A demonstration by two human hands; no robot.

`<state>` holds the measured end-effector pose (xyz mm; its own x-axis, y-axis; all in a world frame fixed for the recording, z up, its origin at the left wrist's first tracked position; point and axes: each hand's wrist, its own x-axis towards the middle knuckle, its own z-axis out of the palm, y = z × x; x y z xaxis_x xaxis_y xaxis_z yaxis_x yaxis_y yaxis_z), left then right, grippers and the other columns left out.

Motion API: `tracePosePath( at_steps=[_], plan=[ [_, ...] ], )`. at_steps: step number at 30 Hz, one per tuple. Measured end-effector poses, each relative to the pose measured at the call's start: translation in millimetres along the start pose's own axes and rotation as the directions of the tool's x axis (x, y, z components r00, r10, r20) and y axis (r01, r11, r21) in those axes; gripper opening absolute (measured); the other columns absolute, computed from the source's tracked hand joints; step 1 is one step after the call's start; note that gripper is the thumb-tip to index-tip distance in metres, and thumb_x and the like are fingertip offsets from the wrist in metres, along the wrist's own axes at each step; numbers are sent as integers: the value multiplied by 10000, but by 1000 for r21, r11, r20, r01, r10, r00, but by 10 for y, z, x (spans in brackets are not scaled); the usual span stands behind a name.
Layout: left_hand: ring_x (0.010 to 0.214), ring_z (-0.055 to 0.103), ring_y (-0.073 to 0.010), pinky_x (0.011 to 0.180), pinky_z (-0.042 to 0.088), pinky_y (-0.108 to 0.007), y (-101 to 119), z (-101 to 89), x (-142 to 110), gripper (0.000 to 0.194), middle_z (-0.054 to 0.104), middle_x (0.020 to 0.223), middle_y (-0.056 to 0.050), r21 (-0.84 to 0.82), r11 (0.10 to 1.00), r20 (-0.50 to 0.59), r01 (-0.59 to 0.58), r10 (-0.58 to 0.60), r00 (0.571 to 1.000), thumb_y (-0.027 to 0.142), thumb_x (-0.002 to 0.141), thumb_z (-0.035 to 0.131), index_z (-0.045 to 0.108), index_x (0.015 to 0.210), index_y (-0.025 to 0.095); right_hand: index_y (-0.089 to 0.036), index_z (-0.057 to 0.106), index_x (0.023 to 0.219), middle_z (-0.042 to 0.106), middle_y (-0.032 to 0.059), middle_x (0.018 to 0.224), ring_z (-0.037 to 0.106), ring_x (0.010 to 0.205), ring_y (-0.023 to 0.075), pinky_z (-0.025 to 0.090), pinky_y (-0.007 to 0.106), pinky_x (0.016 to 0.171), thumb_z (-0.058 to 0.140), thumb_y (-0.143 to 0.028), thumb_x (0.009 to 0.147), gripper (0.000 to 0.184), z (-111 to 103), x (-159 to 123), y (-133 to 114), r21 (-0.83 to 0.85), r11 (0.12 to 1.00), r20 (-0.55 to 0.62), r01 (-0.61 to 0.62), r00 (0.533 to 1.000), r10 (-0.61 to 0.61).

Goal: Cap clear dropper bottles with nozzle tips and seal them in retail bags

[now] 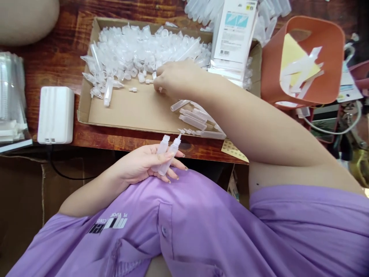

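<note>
Reaching into the shallow brown cardboard tray [123, 111], the right hand [177, 80] has its fingers drawn together at the near edge of a heap of clear and white plastic parts [129, 46]; whether they pinch a piece I cannot tell. Towards six o'clock, outside the tray, the left hand [152, 159] holds two slim translucent plastic bottles, thumb laid across them: an open-necked bottle [163, 146] and a bottle with a pointed nozzle [175, 145], their tops aimed towards one o'clock.

Picking singly, by fingertip, from the thin edge of the heap should work better than digging; a light left-hand grip ought to spare the soft-looking walls. From the right hand, a small loose white cap [133, 89] lies alone near nine o'clock, probably an easy pinch.

At five o'clock, loose translucent bottles [192, 119] lie partly hidden by the right forearm. Between one and two, a stack of printed white cards [233, 34] blocks part of the tray; an orange-red bin [268, 73] crowds three o'clock.
</note>
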<state>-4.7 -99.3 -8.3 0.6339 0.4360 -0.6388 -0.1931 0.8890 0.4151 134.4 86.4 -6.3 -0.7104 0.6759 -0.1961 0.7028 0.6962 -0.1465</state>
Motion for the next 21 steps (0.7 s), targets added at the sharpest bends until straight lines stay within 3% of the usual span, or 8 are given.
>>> tracePosePath(
  at_steps=[2, 5, 8, 11, 14, 17, 21],
  plan=[
    [617, 698, -133, 531, 546, -196, -6, -22, -20, 387, 741, 831, -66, 13, 1000, 7, -24, 24, 1000, 377, 751, 803, 682, 1019, 126, -186, 697, 916, 696, 72, 1091, 603, 1137, 250, 477, 339, 887, 494, -75, 855, 239, 18, 29, -49, -50, 999, 30, -4, 1000, 6],
    [534, 632, -100, 498, 508, -189, -9, -54, -25, 365, 672, 699, -15, 50, 997, 13, -64, 63, 998, 392, 791, 764, 682, 1016, 117, -175, 682, 1012, 680, 114, 1140, 623, 1084, 297, 490, 401, 846, 490, -114, 871, 245, 14, -55, -68, -35, 999, 4, 24, 1000, -24],
    [520, 599, -85, 508, 498, -194, -5, -71, -8, 359, 626, 664, 10, 90, 991, 4, -95, 95, 996, 398, 818, 732, 678, 1031, 113, -200, 681, 987, 705, 83, 1060, 649, 991, 257, 497, 398, 846, 562, -172, 859, 178, -41, -286, -65, 235, 972, -54, 12, 999, 1],
    [535, 593, -80, 526, 492, -196, 3, -71, 14, 355, 622, 682, 10, 146, 984, 0, -100, 102, 995, 395, 824, 724, 668, 1030, 112, -216, 691, 899, 725, 29, 912, 664, 865, 180, 521, 323, 799, 662, -282, 830, 100, -110, -604, -57, 636, 771, 15, 37, 998, -61],
    [554, 585, -89, 494, 470, -194, 7, -46, 39, 363, 612, 693, 12, 185, 977, 17, -105, 104, 994, 400, 831, 712, 647, 1044, 113, -225, 702, 837, 733, 10, 867, 673, 815, 136, 538, 260, 749, 696, -343, 815, 120, -120, -879, -45, 834, 550, 102, 35, 971, -217],
    [521, 543, -80, 458, 419, -190, 4, 4, 58, 349, 599, 685, 18, 234, 966, 45, -109, 101, 994, 386, 856, 678, 621, 1065, 113, -204, 705, 864, 733, 4, 875, 680, 796, 114, 543, 237, 733, 667, -347, 847, 149, -66, -1032, -53, 863, 500, 93, 63, 955, -281],
    [433, 450, -51, 462, 354, -202, -6, 73, 41, 276, 598, 667, 19, 340, 934, 32, -115, 110, 993, 359, 908, 600, 597, 1037, 116, -190, 701, 899, 737, 4, 872, 678, 784, 107, 542, 227, 730, 644, -341, 871, 164, 5, -1109, -98, 886, 462, 98, 40, 958, -270]
  ],
)
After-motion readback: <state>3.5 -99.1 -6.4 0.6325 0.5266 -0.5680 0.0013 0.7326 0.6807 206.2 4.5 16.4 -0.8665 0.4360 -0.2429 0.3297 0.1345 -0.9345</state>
